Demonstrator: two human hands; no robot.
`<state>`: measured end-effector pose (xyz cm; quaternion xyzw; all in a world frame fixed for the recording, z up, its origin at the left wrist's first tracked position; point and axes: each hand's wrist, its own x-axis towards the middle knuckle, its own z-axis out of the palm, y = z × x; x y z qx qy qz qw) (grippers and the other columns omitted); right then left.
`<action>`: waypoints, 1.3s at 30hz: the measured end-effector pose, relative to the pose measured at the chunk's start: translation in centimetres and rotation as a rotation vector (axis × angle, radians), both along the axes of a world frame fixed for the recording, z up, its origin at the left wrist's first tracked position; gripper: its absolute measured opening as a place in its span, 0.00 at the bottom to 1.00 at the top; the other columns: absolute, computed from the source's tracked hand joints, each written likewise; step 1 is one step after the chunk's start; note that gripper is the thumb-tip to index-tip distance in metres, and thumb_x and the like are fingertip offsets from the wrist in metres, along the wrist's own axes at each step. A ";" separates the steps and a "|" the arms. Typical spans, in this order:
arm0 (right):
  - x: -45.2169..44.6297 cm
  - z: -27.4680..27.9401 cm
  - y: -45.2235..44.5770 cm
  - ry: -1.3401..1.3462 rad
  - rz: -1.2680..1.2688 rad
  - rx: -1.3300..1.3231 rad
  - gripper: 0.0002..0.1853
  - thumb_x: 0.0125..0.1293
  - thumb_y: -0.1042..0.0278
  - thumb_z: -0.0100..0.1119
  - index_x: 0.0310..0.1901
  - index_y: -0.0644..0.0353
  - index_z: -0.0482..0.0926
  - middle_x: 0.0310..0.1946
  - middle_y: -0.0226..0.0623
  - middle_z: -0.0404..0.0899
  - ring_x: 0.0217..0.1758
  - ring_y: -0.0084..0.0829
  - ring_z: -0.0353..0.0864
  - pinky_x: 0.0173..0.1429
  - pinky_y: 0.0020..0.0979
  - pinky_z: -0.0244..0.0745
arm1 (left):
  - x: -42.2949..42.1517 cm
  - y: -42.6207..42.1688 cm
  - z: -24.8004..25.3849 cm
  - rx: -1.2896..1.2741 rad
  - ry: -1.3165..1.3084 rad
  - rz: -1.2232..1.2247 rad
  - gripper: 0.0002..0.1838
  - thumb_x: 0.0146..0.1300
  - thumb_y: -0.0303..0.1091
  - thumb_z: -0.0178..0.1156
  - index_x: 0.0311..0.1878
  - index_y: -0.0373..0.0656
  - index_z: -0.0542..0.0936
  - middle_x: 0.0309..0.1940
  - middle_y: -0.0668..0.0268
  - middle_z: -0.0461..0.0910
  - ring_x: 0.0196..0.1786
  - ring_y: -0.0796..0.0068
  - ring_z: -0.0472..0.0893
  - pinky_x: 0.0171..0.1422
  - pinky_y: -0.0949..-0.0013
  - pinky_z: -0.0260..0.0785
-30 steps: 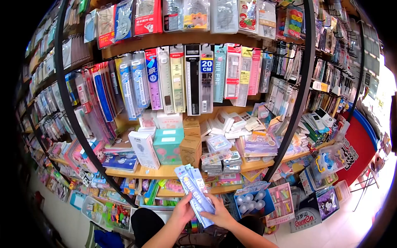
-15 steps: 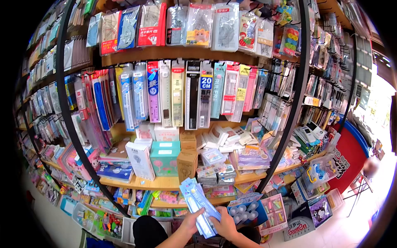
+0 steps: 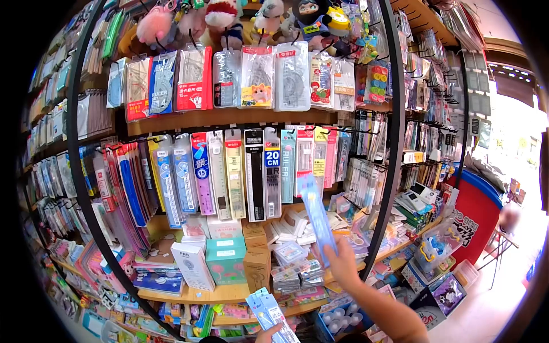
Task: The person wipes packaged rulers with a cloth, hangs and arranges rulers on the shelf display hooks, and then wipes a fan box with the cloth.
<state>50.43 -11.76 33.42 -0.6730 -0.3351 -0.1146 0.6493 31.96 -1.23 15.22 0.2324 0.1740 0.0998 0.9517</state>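
Observation:
My right hand (image 3: 343, 264) is closed on the lower end of a blue packaged ruler (image 3: 315, 214). It holds the ruler nearly upright, tilted a little to the left, in front of the shelf rack. Low at the bottom edge, my left hand (image 3: 269, 334) grips several more blue ruler packs (image 3: 267, 310), fanned slightly; only part of that hand shows. Behind the raised ruler hangs a row of packaged rulers, among them a teal one (image 3: 288, 166), a "20 CM" one (image 3: 272, 171) and a black one (image 3: 254, 177).
Ruler and protractor sets (image 3: 193, 77) hang above, with plush toys (image 3: 220, 14) on top. On the wooden shelf (image 3: 223, 294) stand a green box (image 3: 226, 260), a white fan box (image 3: 193, 264) and brown boxes (image 3: 257, 267). Black posts (image 3: 394, 137) flank the rack.
My right hand has left the bundle and risen with one ruler toward the hanging row. My left hand keeps the others, lower down. The view has tilted upward.

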 end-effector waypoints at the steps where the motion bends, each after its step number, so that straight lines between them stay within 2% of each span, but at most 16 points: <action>1: 0.0 2.3 0.6 -0.115 -0.077 -0.026 0.07 0.62 0.71 0.52 0.37 0.64 0.67 0.22 0.32 0.70 0.19 0.20 0.71 0.22 0.23 0.66 | 0.1 0.5 -0.9 -0.025 -0.037 -0.026 0.18 0.53 0.28 0.58 0.48 0.36 0.71 0.33 0.58 0.77 0.38 0.59 0.79 0.46 0.61 0.72; 3: 1.7 4.7 2.3 0.119 0.140 0.165 0.08 0.63 0.69 0.53 0.37 0.64 0.67 0.22 0.32 0.71 0.18 0.20 0.71 0.20 0.22 0.66 | -0.5 0.8 0.0 -0.009 -0.019 -0.014 0.18 0.53 0.28 0.58 0.48 0.36 0.70 0.34 0.58 0.77 0.38 0.59 0.79 0.46 0.60 0.72; 6: 3.1 7.5 4.2 0.145 0.188 0.218 0.09 0.63 0.68 0.53 0.37 0.64 0.67 0.22 0.32 0.71 0.17 0.20 0.72 0.18 0.22 0.66 | -0.7 1.8 -1.1 -0.001 -0.012 -0.015 0.19 0.54 0.28 0.58 0.50 0.37 0.70 0.36 0.57 0.77 0.40 0.59 0.78 0.48 0.60 0.72; 11: 4.5 9.5 5.6 0.133 0.155 0.182 0.10 0.62 0.67 0.53 0.37 0.64 0.67 0.22 0.34 0.72 0.17 0.21 0.72 0.17 0.22 0.66 | -1.3 2.8 -1.6 -0.029 -0.019 -0.014 0.21 0.54 0.27 0.57 0.53 0.39 0.69 0.40 0.57 0.76 0.44 0.59 0.78 0.50 0.60 0.71; 29: 3.3 9.5 5.2 0.137 0.148 0.158 0.11 0.62 0.66 0.53 0.37 0.65 0.67 0.24 0.36 0.73 0.18 0.21 0.73 0.18 0.22 0.68 | -1.6 2.2 -1.4 -0.058 -0.064 -0.002 0.21 0.54 0.25 0.57 0.53 0.37 0.68 0.41 0.55 0.76 0.45 0.55 0.77 0.51 0.57 0.71; 38: 4.1 9.3 6.5 0.153 0.103 0.164 0.12 0.60 0.67 0.55 0.38 0.68 0.68 0.23 0.38 0.73 0.15 0.23 0.72 0.14 0.25 0.66 | -2.3 2.1 -0.9 -0.048 -0.096 -0.003 0.21 0.54 0.27 0.57 0.52 0.38 0.68 0.40 0.56 0.76 0.44 0.55 0.78 0.50 0.57 0.71; 39: 4.2 9.6 6.8 0.156 0.084 0.142 0.12 0.60 0.67 0.55 0.38 0.68 0.68 0.22 0.38 0.73 0.14 0.23 0.72 0.14 0.25 0.66 | -2.1 2.3 -0.6 -0.009 -0.042 0.000 0.23 0.54 0.28 0.57 0.53 0.35 0.67 0.42 0.54 0.76 0.45 0.54 0.77 0.51 0.57 0.70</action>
